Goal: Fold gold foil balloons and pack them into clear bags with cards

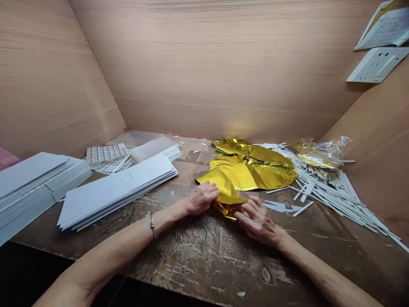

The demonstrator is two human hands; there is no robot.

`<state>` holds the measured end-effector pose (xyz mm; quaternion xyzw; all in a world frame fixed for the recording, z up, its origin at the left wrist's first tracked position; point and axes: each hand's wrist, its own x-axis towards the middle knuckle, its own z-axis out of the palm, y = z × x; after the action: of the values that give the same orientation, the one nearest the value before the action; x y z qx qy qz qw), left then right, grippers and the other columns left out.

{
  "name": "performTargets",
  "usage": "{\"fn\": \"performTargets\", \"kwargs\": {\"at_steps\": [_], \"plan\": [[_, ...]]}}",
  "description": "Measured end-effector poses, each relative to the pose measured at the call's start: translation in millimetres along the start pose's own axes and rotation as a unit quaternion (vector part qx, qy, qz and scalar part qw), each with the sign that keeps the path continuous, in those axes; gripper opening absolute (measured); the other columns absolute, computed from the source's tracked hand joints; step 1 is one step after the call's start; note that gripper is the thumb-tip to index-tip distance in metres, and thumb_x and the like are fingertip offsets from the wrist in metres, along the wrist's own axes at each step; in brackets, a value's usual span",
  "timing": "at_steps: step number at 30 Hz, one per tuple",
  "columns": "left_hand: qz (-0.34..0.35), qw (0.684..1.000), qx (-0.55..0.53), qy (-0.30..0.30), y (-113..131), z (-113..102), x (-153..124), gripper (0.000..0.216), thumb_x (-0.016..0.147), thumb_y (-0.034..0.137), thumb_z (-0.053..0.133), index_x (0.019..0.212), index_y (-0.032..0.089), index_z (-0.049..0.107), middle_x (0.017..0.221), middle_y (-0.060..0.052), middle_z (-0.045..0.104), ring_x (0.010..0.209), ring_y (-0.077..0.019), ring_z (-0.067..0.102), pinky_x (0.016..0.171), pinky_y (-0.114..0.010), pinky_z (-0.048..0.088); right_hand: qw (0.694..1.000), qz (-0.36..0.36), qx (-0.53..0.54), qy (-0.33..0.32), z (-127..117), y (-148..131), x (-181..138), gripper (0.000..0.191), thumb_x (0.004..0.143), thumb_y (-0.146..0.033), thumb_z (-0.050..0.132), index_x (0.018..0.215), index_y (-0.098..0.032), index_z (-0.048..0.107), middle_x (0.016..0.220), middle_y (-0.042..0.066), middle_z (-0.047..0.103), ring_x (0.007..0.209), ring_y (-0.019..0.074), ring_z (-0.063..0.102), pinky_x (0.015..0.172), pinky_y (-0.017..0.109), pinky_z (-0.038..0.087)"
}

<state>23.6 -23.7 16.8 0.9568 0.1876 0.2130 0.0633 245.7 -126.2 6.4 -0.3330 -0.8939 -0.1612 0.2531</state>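
A flat, uninflated gold foil balloon [223,181] lies partly folded on the worn table, its near end creased over. My left hand [201,198] has its fingers closed on the near left edge of the foil. On the right edge, my right hand [257,217] pinches the folded part between thumb and fingers. Right behind, a pile of more gold foil balloons [265,164] spreads flat, touching or overlapping the one in my hands. The undersides of the folds are hidden.
White sticks [338,198] lie loose at the right, with a clear plastic packet [319,151] on them. To the left are a stack of white cards [118,187], a bundled white stack [41,179] and printed sheets [107,155]. Wooden panels [204,64] enclose the table; a socket [378,64] is mounted right.
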Motion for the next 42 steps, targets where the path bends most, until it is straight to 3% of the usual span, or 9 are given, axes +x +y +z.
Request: {"fn": "performTargets", "kwargs": {"at_steps": [5, 10, 17, 22, 27, 30, 34, 38, 42], "plan": [[0.005, 0.997, 0.010, -0.076, 9, 6, -13, 0.024, 0.074, 0.005, 0.036, 0.085, 0.016, 0.054, 0.094, -0.007, 0.057, 0.095, -0.0161, 0.049, 0.088, -0.031, 0.037, 0.997, 0.063, 0.023, 0.050, -9, -6, 15, 0.019, 0.073, -0.011, 0.048, 0.088, -0.020, 0.057, 0.093, 0.006, 0.052, 0.086, 0.0182, 0.045, 0.077, 0.038, 0.034], [0.025, 0.995, -0.041, -0.092, 4, -5, -17, 0.020, 0.074, 0.007, 0.036, 0.082, 0.016, 0.053, 0.096, -0.007, 0.055, 0.097, -0.0166, 0.047, 0.090, -0.029, 0.036, 0.990, 0.092, 0.096, 0.043, -6, 23, 79, 0.012, 0.076, -0.012, 0.047, 0.077, -0.019, 0.056, 0.102, 0.005, 0.054, 0.100, 0.0202, 0.040, 0.086, 0.039, 0.029], [0.007, 0.989, -0.038, -0.143, -4, -9, -25, 0.014, 0.073, 0.013, 0.039, 0.071, 0.016, 0.052, 0.079, -0.005, 0.056, 0.076, -0.0159, 0.050, 0.074, -0.027, 0.040, 0.973, 0.089, 0.191, -0.091, 84, 61, 130, 0.010, 0.075, -0.013, 0.049, 0.067, -0.017, 0.055, 0.085, 0.002, 0.057, 0.082, 0.0138, 0.044, 0.075, 0.029, 0.033], [0.003, 0.990, -0.039, -0.139, -4, -10, -26, 0.013, 0.075, 0.017, 0.041, 0.074, 0.016, 0.054, 0.077, -0.006, 0.057, 0.072, -0.0158, 0.050, 0.069, -0.026, 0.040, 0.971, 0.111, 0.196, -0.082, 117, 58, 123, 0.008, 0.075, -0.011, 0.045, 0.073, -0.016, 0.051, 0.086, 0.002, 0.055, 0.078, 0.0128, 0.042, 0.071, 0.027, 0.031], [-0.021, 1.000, -0.014, 0.008, 3, -13, -29, 0.028, 0.084, 0.029, 0.038, 0.067, 0.015, 0.054, 0.064, -0.006, 0.055, 0.066, -0.0145, 0.051, 0.066, -0.027, 0.041, 0.965, 0.115, 0.226, -0.069, 114, 58, 122, 0.007, 0.074, -0.012, 0.046, 0.070, -0.016, 0.050, 0.084, 0.002, 0.055, 0.078, 0.0124, 0.042, 0.073, 0.027, 0.031], [-0.014, 0.996, 0.004, 0.083, 7, -20, -23, 0.026, 0.085, 0.031, 0.038, 0.087, 0.012, 0.056, 0.084, -0.011, 0.060, 0.086, -0.0185, 0.053, 0.079, -0.032, 0.040, 0.957, 0.122, 0.256, -0.062, 115, 58, 121, 0.003, 0.073, -0.015, 0.049, 0.071, -0.016, 0.051, 0.082, 0.002, 0.055, 0.077, 0.0126, 0.044, 0.073, 0.027, 0.033], [0.037, 0.999, -0.009, -0.019, 8, -24, -19, 0.047, 0.080, 0.047, 0.041, 0.111, 0.012, 0.046, 0.121, -0.016, 0.046, 0.116, -0.0249, 0.036, 0.095, -0.038, 0.030, 0.930, 0.136, 0.340, -0.037, 116, 61, 123, 0.006, 0.074, -0.022, 0.051, 0.074, -0.016, 0.053, 0.083, 0.003, 0.057, 0.079, 0.0124, 0.049, 0.074, 0.026, 0.037], [-0.045, 0.995, -0.042, -0.084, 12, -19, -27, 0.061, 0.075, 0.055, 0.044, 0.119, 0.013, 0.037, 0.121, -0.016, 0.045, 0.113, -0.0256, 0.040, 0.093, -0.037, 0.033, 0.908, 0.251, 0.335, 0.026, 96, 65, 120, 0.016, 0.080, -0.024, 0.043, 0.086, -0.015, 0.055, 0.089, 0.004, 0.058, 0.082, 0.0128, 0.052, 0.075, 0.026, 0.040], [-0.111, 0.987, -0.079, -0.080, 16, -16, -30, 0.057, 0.071, 0.056, 0.049, 0.109, 0.014, 0.040, 0.104, -0.012, 0.053, 0.095, -0.0234, 0.049, 0.082, -0.034, 0.039, 0.968, 0.182, 0.173, 0.016, 55, 47, 94, 0.017, 0.079, -0.018, 0.045, 0.092, -0.014, 0.054, 0.093, 0.008, 0.057, 0.088, 0.0172, 0.050, 0.076, 0.030, 0.039]]}}
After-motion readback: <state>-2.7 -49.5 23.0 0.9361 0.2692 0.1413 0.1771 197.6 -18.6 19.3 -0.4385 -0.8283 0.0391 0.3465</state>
